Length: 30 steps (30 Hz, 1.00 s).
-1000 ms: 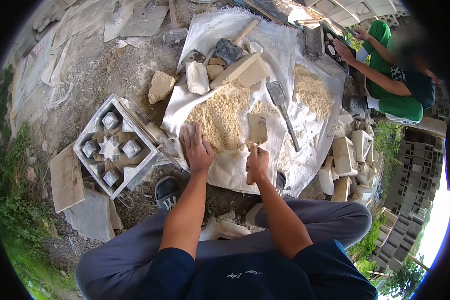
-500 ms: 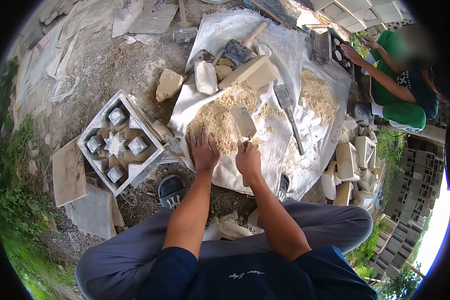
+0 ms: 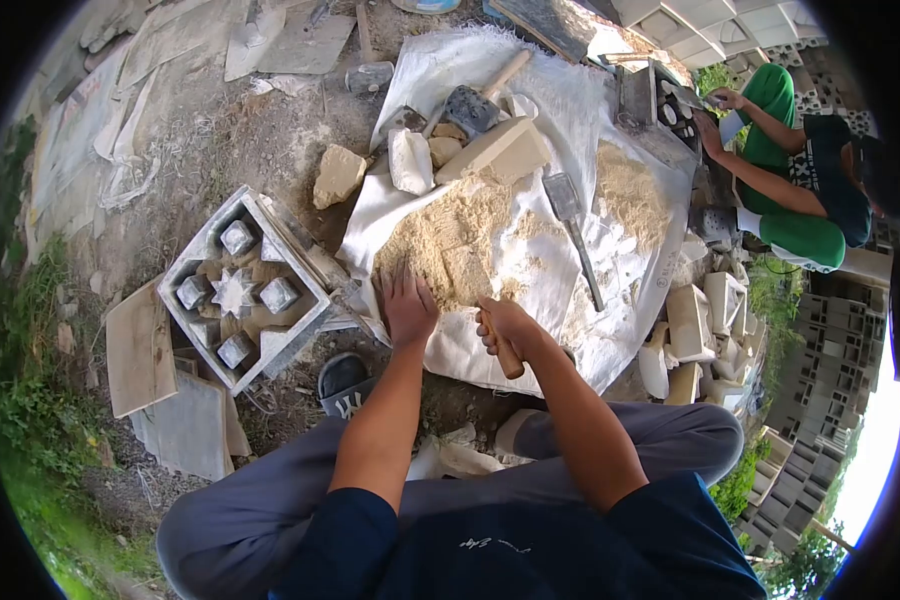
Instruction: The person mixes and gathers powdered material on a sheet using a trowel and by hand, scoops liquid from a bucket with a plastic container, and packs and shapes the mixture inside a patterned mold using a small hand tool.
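Note:
My left hand (image 3: 408,305) lies on the near left edge of a pale, sandy powder pile (image 3: 440,225), its fingers stretched out over the powder. My right hand (image 3: 506,328) is closed round the wooden handle of a trowel (image 3: 511,362), at the pile's near right side. The handle's end sticks out below my fist, and I cannot make out the blade, which seems to be in or under the powder. A white woven sheet (image 3: 450,345) lies beneath the pile. To the left is a square metal mould (image 3: 192,345) with a star and several faceted blocks inside.
Behind the pile lie stone chunks (image 3: 339,176), a pale block (image 3: 500,150) and a dark-headed mallet (image 3: 472,108). A flat-headed metal tool (image 3: 563,197) rests to the right. Boards (image 3: 185,420) sit by the mould, cast blocks (image 3: 690,322) at right. A co-worker (image 3: 785,170) handles another mould (image 3: 670,110).
My right hand has turned and tilted the trowel. Its blade, plainly visible before, is no longer distinct, and its handle end now shows. My left hand stays in place. The co-worker's arms have shifted.

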Available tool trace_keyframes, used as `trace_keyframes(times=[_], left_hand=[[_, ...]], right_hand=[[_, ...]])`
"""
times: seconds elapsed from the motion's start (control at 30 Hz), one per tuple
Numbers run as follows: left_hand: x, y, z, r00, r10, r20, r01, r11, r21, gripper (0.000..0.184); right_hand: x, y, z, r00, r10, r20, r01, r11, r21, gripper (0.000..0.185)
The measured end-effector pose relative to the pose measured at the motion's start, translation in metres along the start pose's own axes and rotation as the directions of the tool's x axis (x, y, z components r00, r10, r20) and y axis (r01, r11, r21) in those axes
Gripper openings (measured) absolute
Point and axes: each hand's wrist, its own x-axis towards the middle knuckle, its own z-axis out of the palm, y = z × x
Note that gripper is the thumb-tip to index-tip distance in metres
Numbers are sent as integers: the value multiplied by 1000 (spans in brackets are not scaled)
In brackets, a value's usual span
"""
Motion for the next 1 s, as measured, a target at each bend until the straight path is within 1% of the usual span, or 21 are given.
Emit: trace_keyframes(times=[0.03, 0.1, 0.13, 0.2, 0.23, 0.27, 0.33, 0.37, 0.4, 0.47, 0.5, 0.53, 0.6, 0.63, 0.7, 0.73, 0.8, 0.87, 0.93, 0.97, 1.0], left_hand=[[-2, 1, -1, 1000, -13, 2, 13, 1000, 14, 46], [2, 0, 0, 999, -31, -7, 31, 999, 32, 46], [1, 0, 1, 999, -41, -33, 42, 998, 39, 44], [-8, -3, 1, 997, -62, -39, 64, 996, 54, 42], [-6, -5, 3, 997, -52, -62, 55, 998, 42, 40], [-5, -6, 3, 996, -40, -86, 42, 999, 28, 40], [-5, -7, 5, 993, -58, -99, 57, 998, -10, 38], [-4, -4, 3, 992, -50, -115, 44, 997, -56, 39], [-2, -3, 0, 991, -44, -129, 31, 995, -99, 40], [1, 1, -6, 991, -24, -133, 13, 996, -85, 42], [1, 5, -8, 991, -4, -133, -6, 997, -78, 44], [3, 6, -9, 991, 2, -130, -13, 996, -83, 44], [5, 9, -12, 996, 23, -81, -23, 1000, -7, 47], [4, 10, -13, 998, 7, -55, -6, 1000, 29, 48], [8, 9, -12, 998, 21, -65, -20, 1000, 23, 48], [5, 9, -11, 997, 24, -71, -23, 1000, 18, 48], [1, 8, -10, 998, 1, -55, 0, 1000, 29, 48], [2, 5, -9, 999, -3, -54, 5, 999, 44, 49], [2, 3, -7, 999, -19, -49, 20, 1000, 14, 52], [3, 3, -9, 999, -3, -45, 4, 1000, 24, 52], [3, 3, -10, 999, 1, -40, 0, 1000, 29, 52]], right_hand=[[-10, 3, 3, 1000, -4, -2, 4, 1000, 0, 40], [-28, 2, 11, 986, -55, -155, 24, 980, -198, 43], [-32, -1, 16, 987, -47, -152, 15, 979, -205, 43], [-39, -6, 31, 970, -202, -133, 178, 970, -167, 47], [-42, -17, 43, 965, -237, -111, 217, 961, -171, 47], [-34, -24, 52, 966, -235, -108, 215, 962, -169, 47], [-8, -31, 62, 964, -267, 7, 259, 929, -266, 47], [13, -23, 60, 977, -204, 67, 214, 952, -221, 47], [12, -22, 59, 976, -204, 71, 215, 951, -221, 47], [4, -12, 47, 997, -81, 18, 83, 983, -164, 49], [4, -2, 33, 996, -69, 51, 77, 982, -170, 50], [-1, 2, 23, 996, -74, 45, 80, 983, -164, 50], [-11, 4, 8, 1000, -19, 10, 21, 962, -272, 50], [-17, 5, 4, 1000, -20, 7, 21, 963, -269, 50], [-31, 1, 1, 996, -12, -91, -21, 936, -351, 49], [-35, -3, 4, 996, -2, -91, -31, 934, -356, 49], [-37, -13, 15, 980, -179, -88, 145, 941, -305, 49], [-20, -28, 36, 974, -207, -91, 173, 941, -290, 51], [5, -33, 50, 957, -289, 28, 278, 881, -383, 52], [10, -31, 48, 957, -289, 34, 280, 881, -382, 52], [10, -27, 45, 971, -239, 18, 229, 902, -367, 53]])
